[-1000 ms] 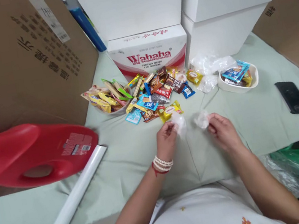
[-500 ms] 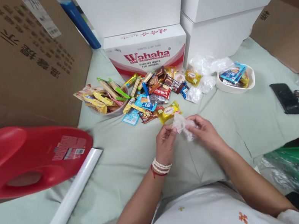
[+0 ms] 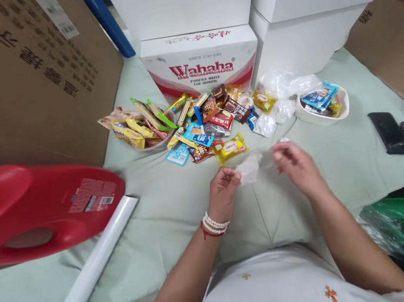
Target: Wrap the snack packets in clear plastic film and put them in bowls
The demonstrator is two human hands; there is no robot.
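While our left hand (image 3: 222,194) pinches a wisp of clear plastic (image 3: 248,170) between thumb and fingers, above the green cloth (image 3: 183,222) and just in front of a yellow packet (image 3: 232,149), our right hand (image 3: 299,169) hangs a little way off with its fingers partly curled. To the left we have a clear tub (image 3: 159,147) heaped with wrapped snacks, yellow and green-edged ones (image 3: 135,131) among them; to the right, a white tub (image 3: 326,118) holds blue packets (image 3: 320,97) over darker and yellow ones. Half a second ago our two hands met at the plastic, which was bunched up; now they are apart and it spreads flatter from the left fingertips. Our right fingertips are blurred, so we cannot tell whether they grip anything, nor whether the pale scrap (image 3: 284,139) behind them is held. Snacks hide much of the clear tub's wall, and the red plastic piece (image 3: 51,193) and the white tube (image 3: 87,275) run out of view.
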